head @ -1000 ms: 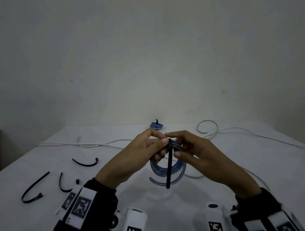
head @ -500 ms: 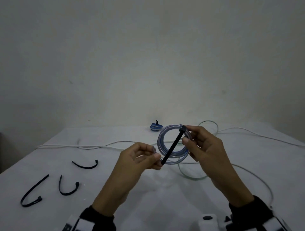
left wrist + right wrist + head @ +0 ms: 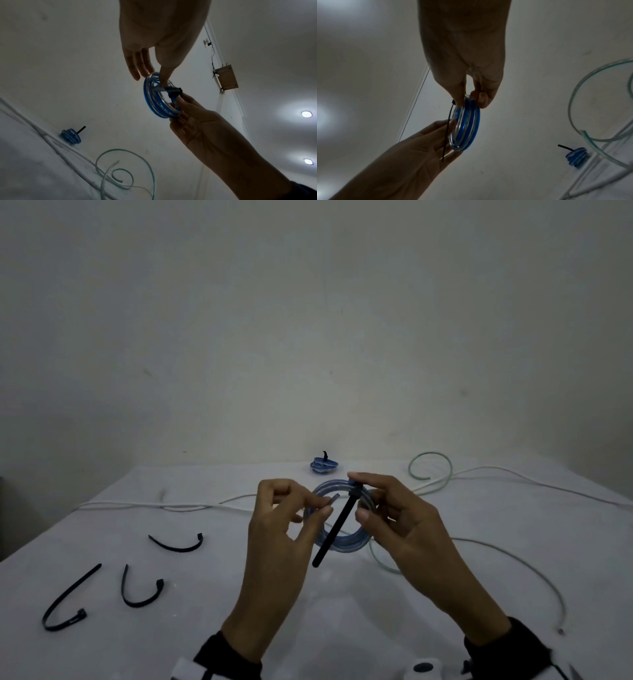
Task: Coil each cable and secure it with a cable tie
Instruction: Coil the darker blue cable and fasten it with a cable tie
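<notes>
A coil of blue cable [image 3: 342,542] is held up above the white table [image 3: 205,628], between both hands. A black cable tie [image 3: 337,525] is looped round its top rim; the tail hangs free, slanting down to the left. My right hand [image 3: 358,494] pinches the coil beside the tie's head [image 3: 174,93], thumb and forefinger on either side of the rim [image 3: 467,100]. My left hand [image 3: 323,506] pinches the coil's left rim [image 3: 151,77] between thumb and fingers. A short cable end [image 3: 334,497] sticks out by the left fingertips.
A tied blue coil [image 3: 323,468] lies at the table's far edge. Three loose black ties [image 3: 176,544] [image 3: 140,594] [image 3: 65,604] lie to the left. A white cable [image 3: 171,505] crosses the back, and a clear tube [image 3: 513,570] curls on the right.
My left hand has let go of the tie's tail and moved up to the coil's left rim. The tail now hangs free. Both hands have lifted the coil slightly.
</notes>
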